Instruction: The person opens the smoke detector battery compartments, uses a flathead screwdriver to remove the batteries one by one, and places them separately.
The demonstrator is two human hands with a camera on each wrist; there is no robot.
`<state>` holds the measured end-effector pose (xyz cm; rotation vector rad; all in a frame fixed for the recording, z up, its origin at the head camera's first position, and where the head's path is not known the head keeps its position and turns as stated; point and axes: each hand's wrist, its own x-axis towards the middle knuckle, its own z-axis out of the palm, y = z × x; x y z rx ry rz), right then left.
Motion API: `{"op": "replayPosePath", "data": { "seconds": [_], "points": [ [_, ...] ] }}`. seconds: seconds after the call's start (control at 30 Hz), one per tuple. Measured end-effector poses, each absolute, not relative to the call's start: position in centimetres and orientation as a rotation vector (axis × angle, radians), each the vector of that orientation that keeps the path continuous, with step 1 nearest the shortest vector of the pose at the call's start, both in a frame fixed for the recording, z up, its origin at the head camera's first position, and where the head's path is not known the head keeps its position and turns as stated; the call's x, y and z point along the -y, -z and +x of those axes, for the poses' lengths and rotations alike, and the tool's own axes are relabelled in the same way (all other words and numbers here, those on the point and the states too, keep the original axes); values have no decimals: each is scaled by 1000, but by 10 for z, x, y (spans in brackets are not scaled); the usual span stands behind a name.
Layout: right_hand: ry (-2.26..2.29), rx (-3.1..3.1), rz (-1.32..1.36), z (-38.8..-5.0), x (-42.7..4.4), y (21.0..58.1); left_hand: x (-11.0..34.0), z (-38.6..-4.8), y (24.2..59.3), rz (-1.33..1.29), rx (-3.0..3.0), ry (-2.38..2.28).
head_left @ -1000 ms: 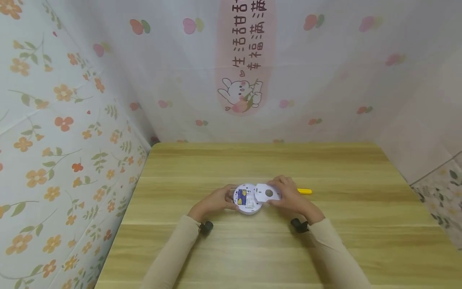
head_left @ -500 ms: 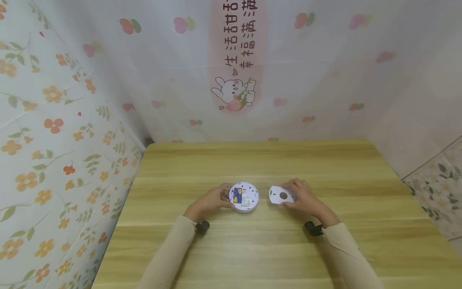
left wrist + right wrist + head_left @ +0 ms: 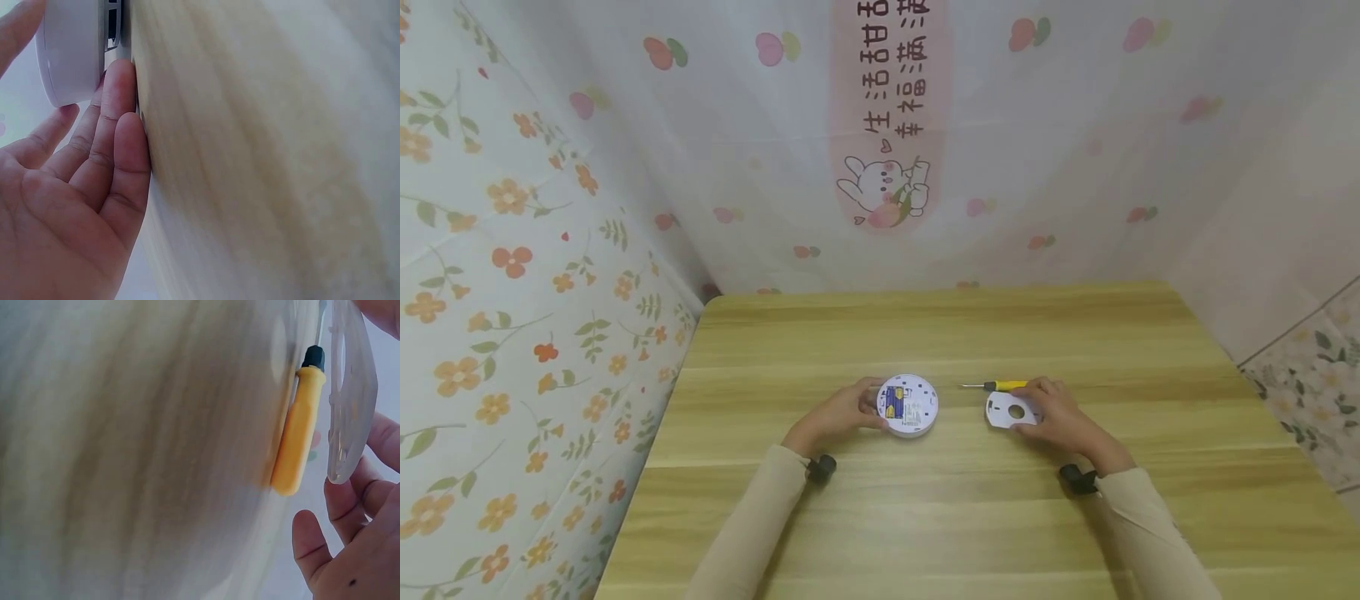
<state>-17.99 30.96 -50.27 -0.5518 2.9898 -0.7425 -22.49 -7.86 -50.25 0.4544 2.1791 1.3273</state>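
Note:
In the head view my left hand [image 3: 842, 414] grips the left rim of a round white device [image 3: 919, 403], which looks like a smoke alarm. Its printed label and slotted face point up. The left wrist view shows the alarm's smooth side [image 3: 72, 53] between thumb and fingers, close to the tabletop. To the right, my right hand [image 3: 1063, 419] pinches the right end of a white mounting plate [image 3: 1002, 412] with a round hole. In the right wrist view the plate [image 3: 357, 394] is held just above the table, apart from a yellow-handled screwdriver [image 3: 299, 434].
The screwdriver [image 3: 1009, 386] lies on the wooden table [image 3: 880, 525] just beyond the plate, its tip pointing left. A printed curtain [image 3: 760, 150] hangs behind the table, and a flowered one [image 3: 512, 333] on the left.
My right hand has moved the plate rightward, off the alarm and clear of it. The screwdriver, mostly hidden before, shows fully beyond the plate. My left hand keeps its grip on the alarm.

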Motion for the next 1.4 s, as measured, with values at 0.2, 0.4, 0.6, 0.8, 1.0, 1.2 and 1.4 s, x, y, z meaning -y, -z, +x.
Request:
{"op": "replayPosePath", "data": {
  "seconds": [0.2, 0.4, 0.6, 0.8, 1.0, 1.2, 1.4],
  "points": [
    [707, -2956, -538, -178, -314, 502, 79, -224, 502, 464, -2197, -1314],
    [699, -2959, -543, -174, -317, 506, 80, -222, 501, 458, -2185, -1336],
    [688, -2962, -525, -173, -322, 510, 80, -221, 499, 485, -2210, -1298],
    [643, -2979, -575, -173, -320, 512, 80, -220, 498, 489, -2211, -1292],
    [628, -2945, -541, -173, -318, 509, 79, -219, 498, 456, -2183, -1340],
    [607, -2927, -528, -173, -317, 505, 78, -218, 498, 418, -2171, -1367],
    [642, -2921, -500, -174, -318, 506, 77, -218, 499, 376, -2122, -1421]
  ]
}}
